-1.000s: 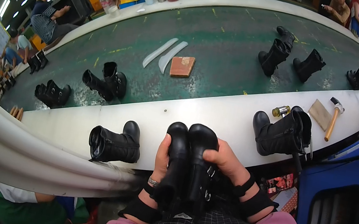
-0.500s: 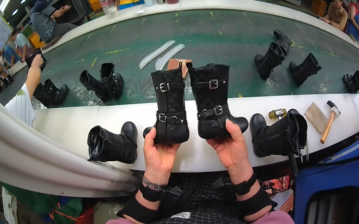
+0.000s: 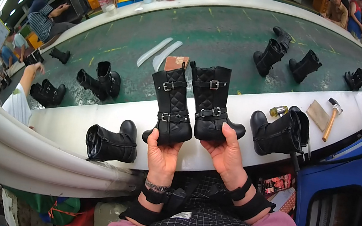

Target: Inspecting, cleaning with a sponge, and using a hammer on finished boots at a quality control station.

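Side by side in front of me, I hold two black quilted boots with buckled straps, shafts up. My left hand (image 3: 163, 158) is closed round the foot of the left boot (image 3: 173, 107). The right boot (image 3: 212, 101) rests in my right hand (image 3: 228, 155), thumb on its foot and fingers underneath. Both boots are nearly upright, close together. On the white ledge to the left lies another black boot (image 3: 113, 141), its opening facing left. A further black boot (image 3: 280, 130) lies on the ledge to the right, its opening turned right.
A hammer (image 3: 331, 121), a tan cloth-like piece (image 3: 318, 115) and a small brass-coloured jar (image 3: 278, 111) sit at the right. Several boots stand on the green belt (image 3: 205, 30), with two pale curved strips (image 3: 155, 52) and a brownish block (image 3: 176, 63). At left a co-worker's hand (image 3: 32, 70) reaches over the belt.
The right boot has come left, closer to the left one, and stands straighter. At far left, the co-worker's hand has pulled back from a boot, which now stands on the belt.
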{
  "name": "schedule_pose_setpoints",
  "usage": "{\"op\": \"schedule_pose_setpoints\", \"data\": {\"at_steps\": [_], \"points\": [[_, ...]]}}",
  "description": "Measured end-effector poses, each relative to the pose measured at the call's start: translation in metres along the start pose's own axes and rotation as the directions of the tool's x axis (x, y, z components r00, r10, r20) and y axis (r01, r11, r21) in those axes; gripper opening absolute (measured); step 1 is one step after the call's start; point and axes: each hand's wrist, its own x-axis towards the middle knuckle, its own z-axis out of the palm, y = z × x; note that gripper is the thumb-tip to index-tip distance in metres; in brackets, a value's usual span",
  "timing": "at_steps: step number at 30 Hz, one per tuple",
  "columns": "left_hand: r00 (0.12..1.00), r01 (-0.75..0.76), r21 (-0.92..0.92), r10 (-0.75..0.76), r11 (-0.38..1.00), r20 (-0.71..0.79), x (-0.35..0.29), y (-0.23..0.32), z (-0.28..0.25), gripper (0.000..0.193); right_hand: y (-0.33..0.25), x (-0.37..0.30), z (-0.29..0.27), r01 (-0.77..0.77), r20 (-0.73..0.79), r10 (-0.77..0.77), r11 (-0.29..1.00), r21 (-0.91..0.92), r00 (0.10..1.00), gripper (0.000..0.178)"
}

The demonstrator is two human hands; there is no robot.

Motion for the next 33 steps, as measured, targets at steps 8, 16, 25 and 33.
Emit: {"op": "schedule_pose_setpoints", "data": {"at_steps": [8, 16, 25, 33], "points": [[1.0, -0.013, 0.008, 0.013, 1.0, -0.016, 0.0, -0.003, 0.0, 0.048, 0.001, -0.004, 0.001, 0.002, -0.03, -0.002, 1.0, 0.005, 1.0, 0.048], [1.0, -0.015, -0.005, 0.015, 1.0, -0.014, 0.0, -0.007, 0.0, 0.047, 0.005, -0.002, -0.002, -0.003, -0.01, 0.003, 1.0, 0.019, 1.0, 0.049], [0.999, -0.043, 0.001, 0.043, 0.999, 0.013, -0.001, -0.012, -0.002, 0.045, 0.01, -0.001, -0.007, 0.024, -0.047, -0.023, 1.0, 0.006, 0.999, 0.047], [0.992, -0.106, 0.092, 0.099, 0.99, 0.076, -0.006, -0.012, 0.001, 0.052, 0.008, 0.0, -0.007, 0.065, 0.056, -0.06, 0.994, -0.092, 0.997, 0.048]]}}
